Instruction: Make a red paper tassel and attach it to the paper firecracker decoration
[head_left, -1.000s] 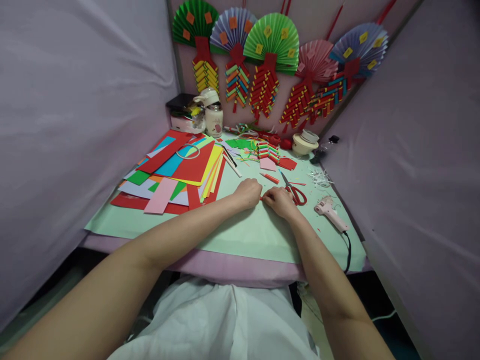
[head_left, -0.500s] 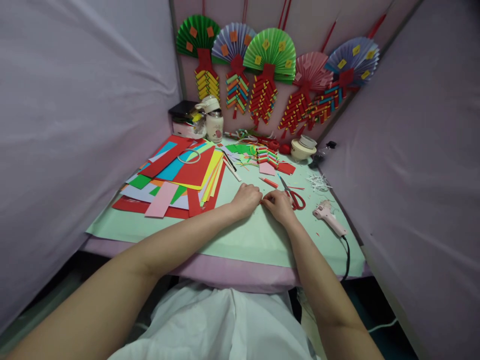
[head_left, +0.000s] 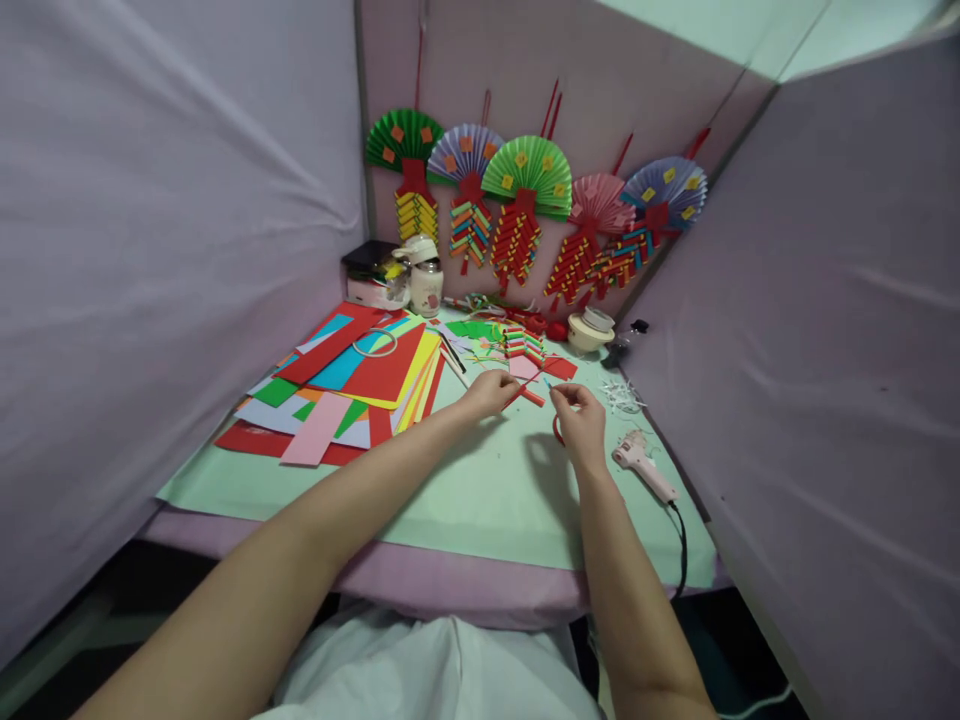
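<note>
My left hand (head_left: 491,393) is closed on a thin red strip (head_left: 523,387) that slants up to the right from its fingertips. To the right, my right hand (head_left: 579,415) is raised a little over the table with its fingers pinched together; what they hold, if anything, is too small to name. Red-handled scissors (head_left: 557,431) lie mostly hidden behind the right hand. An orange-red stick (head_left: 533,398) rests between the hands. Beyond them is a bundle of small coloured paper rolls (head_left: 523,346) beside a pink paper piece (head_left: 523,367).
Coloured paper sheets (head_left: 382,372) are stacked at the left. A pink glue gun (head_left: 643,467) with a black cord lies at the right. A bottle (head_left: 427,288) and a bowl (head_left: 589,331) stand at the back, below hanging paper fans (head_left: 529,178).
My hands, which met at the fingertips, have moved apart. A red strip now shows at my left hand, and my right hand has lifted. The view has tilted upward.
</note>
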